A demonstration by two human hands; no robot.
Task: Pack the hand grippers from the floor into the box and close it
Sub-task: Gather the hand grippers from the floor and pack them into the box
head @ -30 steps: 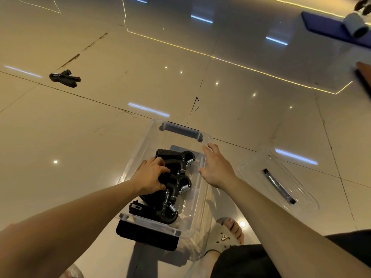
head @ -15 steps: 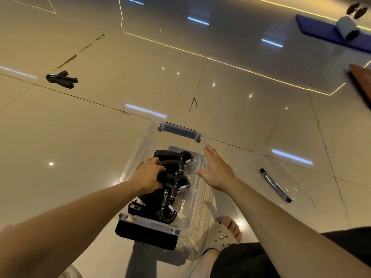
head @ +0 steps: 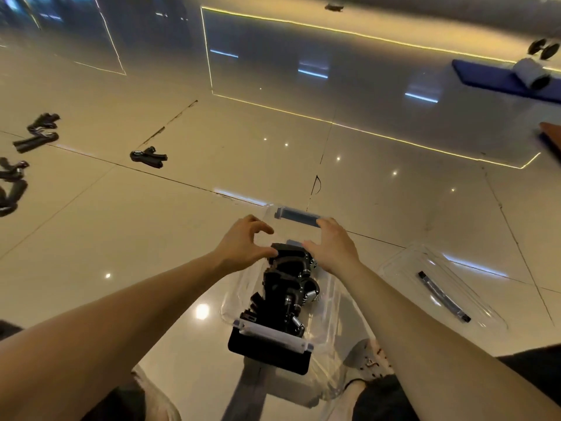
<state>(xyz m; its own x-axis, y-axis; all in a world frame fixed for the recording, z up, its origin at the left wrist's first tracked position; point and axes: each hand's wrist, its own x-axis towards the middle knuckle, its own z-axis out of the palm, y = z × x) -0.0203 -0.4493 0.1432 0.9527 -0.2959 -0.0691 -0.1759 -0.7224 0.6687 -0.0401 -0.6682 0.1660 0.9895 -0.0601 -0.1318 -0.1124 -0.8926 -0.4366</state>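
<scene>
As both bare forearms reach forward from the lower corners, a clear plastic box (head: 236, 294) stands on the glossy tile floor (head: 151, 238) between the person's legs. A pale sandal (head: 368, 360) is just beside its near right corner. The box is open at the top. Its near end carries a black latch (head: 268, 350) that hangs outward, and its far end carries a blue latch (head: 296, 214).

Inside, black hand grippers (head: 288, 293) with steel springs lie stacked in one row from the near wall toward the far end. The strip along the right wall shows only clear plastic.

The left hand (head: 246, 241) hovers over the far left rim, its fingers curled like a claw and the thumb apart, gripping nothing. The thumb tip is at the topmost gripper, but I cannot tell if it touches. The right hand (head: 334, 247) is flat over the far right rim, fingers straight, fingertips beside the blue latch.

To the right the lid (head: 461, 284) lies flat on the tiles, apart from the box. To the left there is wide bare floor.

Farther left a single gripper (head: 148, 157) lies alone, and more grippers (head: 38, 133) lie near the picture's left edge. Far right is a blue mat (head: 498, 77) with a dumbbell (head: 543, 50) behind it.
</scene>
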